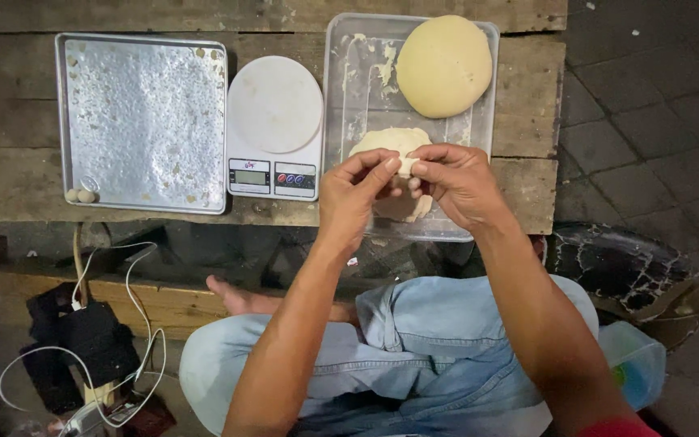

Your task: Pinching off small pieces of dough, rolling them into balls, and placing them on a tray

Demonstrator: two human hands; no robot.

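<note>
My left hand point(354, 194) and my right hand point(456, 181) meet over the near end of a clear plastic tray point(349, 97), both pinching a small piece of pale dough point(404, 167) between thumbs and fingertips. Just beneath them lies a flattened lump of dough point(388, 140) in the tray. A large smooth round ball of dough point(443, 65) rests at the tray's far end. Left of the tray stands a white kitchen scale point(275, 121) with a round platform.
A metal baking sheet point(143, 121) sits at the left on the wooden plank table point(18, 174), with two small dough balls point(80, 195) in its near left corner. White cables and a dark device point(91, 340) lie on the floor at the lower left. My crossed legs in jeans are below.
</note>
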